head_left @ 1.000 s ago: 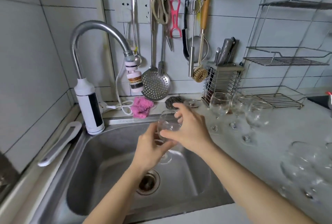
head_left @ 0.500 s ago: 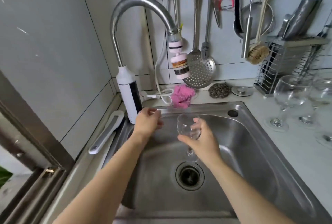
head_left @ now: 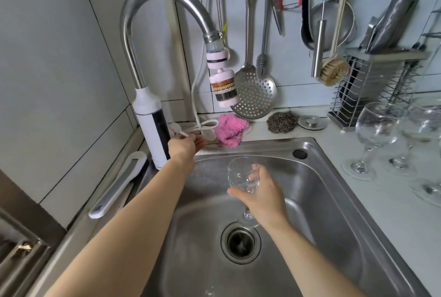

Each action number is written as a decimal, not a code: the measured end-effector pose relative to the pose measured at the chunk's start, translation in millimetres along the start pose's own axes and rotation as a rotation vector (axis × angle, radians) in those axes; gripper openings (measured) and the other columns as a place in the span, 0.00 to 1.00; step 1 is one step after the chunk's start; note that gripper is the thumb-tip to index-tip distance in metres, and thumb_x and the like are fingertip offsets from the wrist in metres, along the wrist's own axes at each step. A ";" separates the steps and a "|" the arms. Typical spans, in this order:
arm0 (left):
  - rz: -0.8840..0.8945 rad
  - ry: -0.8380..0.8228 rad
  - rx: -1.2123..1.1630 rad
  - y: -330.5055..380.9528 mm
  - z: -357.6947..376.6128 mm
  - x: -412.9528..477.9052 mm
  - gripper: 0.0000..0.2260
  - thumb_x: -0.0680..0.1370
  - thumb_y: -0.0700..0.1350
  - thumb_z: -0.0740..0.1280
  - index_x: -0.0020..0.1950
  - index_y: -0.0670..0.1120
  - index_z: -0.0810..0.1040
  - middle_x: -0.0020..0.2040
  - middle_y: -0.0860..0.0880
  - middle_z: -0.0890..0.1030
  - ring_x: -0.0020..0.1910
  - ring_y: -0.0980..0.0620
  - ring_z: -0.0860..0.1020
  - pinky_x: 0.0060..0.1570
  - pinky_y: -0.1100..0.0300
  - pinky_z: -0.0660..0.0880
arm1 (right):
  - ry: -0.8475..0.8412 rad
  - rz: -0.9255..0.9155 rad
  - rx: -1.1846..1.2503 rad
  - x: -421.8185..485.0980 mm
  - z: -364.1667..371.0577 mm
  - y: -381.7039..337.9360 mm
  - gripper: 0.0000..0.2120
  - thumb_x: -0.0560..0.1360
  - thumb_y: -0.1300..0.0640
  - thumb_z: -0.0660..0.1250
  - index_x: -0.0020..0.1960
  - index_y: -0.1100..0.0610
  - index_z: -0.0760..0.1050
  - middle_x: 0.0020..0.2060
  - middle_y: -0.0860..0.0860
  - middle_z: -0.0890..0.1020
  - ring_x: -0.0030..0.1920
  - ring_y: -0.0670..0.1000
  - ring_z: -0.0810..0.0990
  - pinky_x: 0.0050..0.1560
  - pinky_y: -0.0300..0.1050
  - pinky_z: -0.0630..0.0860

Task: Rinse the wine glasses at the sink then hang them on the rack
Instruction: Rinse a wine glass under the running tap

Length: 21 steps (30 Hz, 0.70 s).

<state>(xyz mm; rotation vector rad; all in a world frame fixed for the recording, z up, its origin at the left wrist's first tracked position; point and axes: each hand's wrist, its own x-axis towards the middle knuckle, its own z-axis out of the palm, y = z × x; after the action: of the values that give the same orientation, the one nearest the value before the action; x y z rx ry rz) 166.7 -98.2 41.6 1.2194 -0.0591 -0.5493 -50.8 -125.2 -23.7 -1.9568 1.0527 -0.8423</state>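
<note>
My right hand [head_left: 261,195] grips the bowl of a clear wine glass [head_left: 238,175] and holds it upright over the steel sink [head_left: 334,201], below the faucet's pink filter head [head_left: 223,86]. Its foot hangs just above the drain [head_left: 240,243]. My left hand [head_left: 183,147] reaches to the base of the white faucet body [head_left: 152,129] at the sink's back left corner; its fingers are partly hidden. No water runs. More wine glasses [head_left: 374,129] stand on the counter at the right.
A pink cloth [head_left: 230,132], a steel scourer [head_left: 281,121] and a sink plug [head_left: 311,122] lie behind the sink. Utensils and a skimmer [head_left: 255,96] hang on the wall. A wire cutlery holder [head_left: 372,86] stands at the right. A white handle [head_left: 117,187] lies left of the sink.
My left hand let go of the glass and moved left to the faucet base. My right hand kept the glass and lowered it over the drain. The camera turned left and down.
</note>
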 end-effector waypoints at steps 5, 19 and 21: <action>0.043 0.015 0.034 -6.6 -0.7 5.0 0.04 0.83 0.30 0.60 0.55 0.37 0.73 0.37 0.40 0.80 0.29 0.47 0.81 0.28 0.61 0.81 | -0.005 0.010 -0.002 -0.4 0.8 1.3 0.43 0.59 0.39 0.81 0.68 0.50 0.70 0.50 0.41 0.78 0.52 0.46 0.78 0.49 0.40 0.70; 0.061 0.023 0.166 -12.6 -6.8 10.5 0.11 0.84 0.34 0.60 0.67 0.37 0.72 0.40 0.40 0.80 0.27 0.48 0.83 0.27 0.61 0.81 | -0.022 0.016 0.016 -1.8 1.5 0.8 0.42 0.58 0.38 0.81 0.67 0.50 0.71 0.51 0.41 0.78 0.54 0.46 0.77 0.52 0.41 0.71; 0.074 0.017 0.184 -12.5 -6.9 8.4 0.11 0.84 0.34 0.61 0.67 0.37 0.72 0.41 0.40 0.80 0.28 0.48 0.83 0.28 0.60 0.81 | -0.028 0.018 0.016 -2.0 1.2 0.4 0.43 0.58 0.38 0.81 0.67 0.50 0.70 0.51 0.41 0.78 0.54 0.46 0.77 0.53 0.41 0.71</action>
<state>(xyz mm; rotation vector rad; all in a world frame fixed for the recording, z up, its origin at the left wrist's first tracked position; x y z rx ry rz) 171.7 -98.6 25.8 1.3949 -0.1420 -0.4760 -50.8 -123.3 -25.0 -1.9372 1.0429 -0.8093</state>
